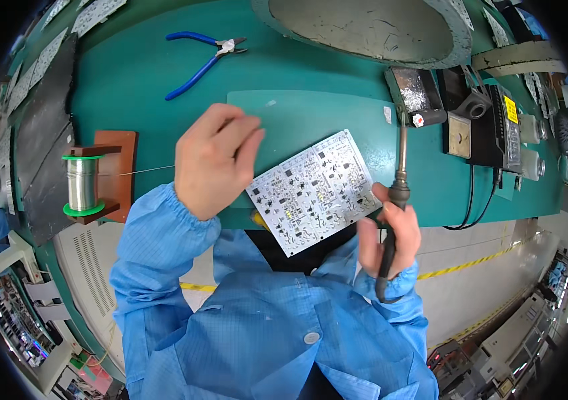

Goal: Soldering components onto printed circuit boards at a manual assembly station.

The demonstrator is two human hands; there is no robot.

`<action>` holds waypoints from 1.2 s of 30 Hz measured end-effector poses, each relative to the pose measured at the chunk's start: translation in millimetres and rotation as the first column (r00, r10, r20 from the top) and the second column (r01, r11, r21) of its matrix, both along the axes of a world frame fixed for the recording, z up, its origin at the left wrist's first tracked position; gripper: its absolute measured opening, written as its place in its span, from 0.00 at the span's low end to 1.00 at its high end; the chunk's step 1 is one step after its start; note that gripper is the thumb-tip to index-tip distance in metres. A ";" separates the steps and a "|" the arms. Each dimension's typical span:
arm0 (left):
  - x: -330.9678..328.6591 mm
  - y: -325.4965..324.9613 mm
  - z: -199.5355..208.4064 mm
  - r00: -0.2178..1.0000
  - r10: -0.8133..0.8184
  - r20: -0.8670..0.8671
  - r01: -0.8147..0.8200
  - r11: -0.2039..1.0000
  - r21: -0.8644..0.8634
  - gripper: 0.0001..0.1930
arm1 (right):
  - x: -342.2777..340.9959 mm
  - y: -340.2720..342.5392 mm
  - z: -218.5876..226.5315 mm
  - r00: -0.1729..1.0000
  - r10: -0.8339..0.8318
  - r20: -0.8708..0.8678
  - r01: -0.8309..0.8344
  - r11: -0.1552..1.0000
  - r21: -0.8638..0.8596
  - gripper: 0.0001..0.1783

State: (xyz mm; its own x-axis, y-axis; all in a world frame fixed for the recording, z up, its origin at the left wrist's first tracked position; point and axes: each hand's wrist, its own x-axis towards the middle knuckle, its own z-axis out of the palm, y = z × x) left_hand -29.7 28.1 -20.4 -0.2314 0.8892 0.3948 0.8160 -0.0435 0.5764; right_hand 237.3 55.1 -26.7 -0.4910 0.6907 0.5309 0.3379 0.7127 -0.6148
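My left hand (217,159) is closed, thumb and fingers pinched on a thin solder wire (152,170) that runs to it from the spool (83,185). Green-flanged, the spool sits in a brown holder (123,175) at the left. In my right hand (394,235) is a soldering iron (400,191), held by its dark handle and pointing away from me. Its tip is by the edge of a small metal tray (419,92). A white circuit board (314,190) with several black parts lies tilted between my hands, its near corner past the table edge.
Blue-handled side cutters (194,75) lie open at the far left. A large grey oval-rimmed object (371,30) covers the far middle. On the right stand an iron holder (461,90), a black soldering station (497,130) and small jars (532,163). A dark mat (47,140) lies at far left.
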 end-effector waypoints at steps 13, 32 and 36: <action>22.9 22.3 22.5 0.881 -0.209 0.425 0.277 0.955 -0.104 0.06 | 18.6 73.0 44.8 0.975 0.050 -0.219 -0.131 0.919 -0.373 0.18; 29.1 26.9 2.1 0.920 -0.344 0.186 0.331 0.939 0.097 0.09 | 5.9 108.6 40.9 0.951 0.218 -0.221 -0.298 0.834 -0.463 0.09; 29.2 26.5 -2.1 0.930 -0.346 0.120 0.335 0.937 0.104 0.11 | 2.3 110.5 42.6 0.955 0.165 -0.246 -0.276 0.800 -0.533 0.09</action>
State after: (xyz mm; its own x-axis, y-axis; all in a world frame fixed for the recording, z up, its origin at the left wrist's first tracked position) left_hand -0.5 54.6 -22.5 0.0239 0.8907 0.4540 0.6590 -0.3555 0.6628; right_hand 239.6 165.6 15.9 -0.6017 0.7777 0.1820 0.0592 0.2707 -0.9608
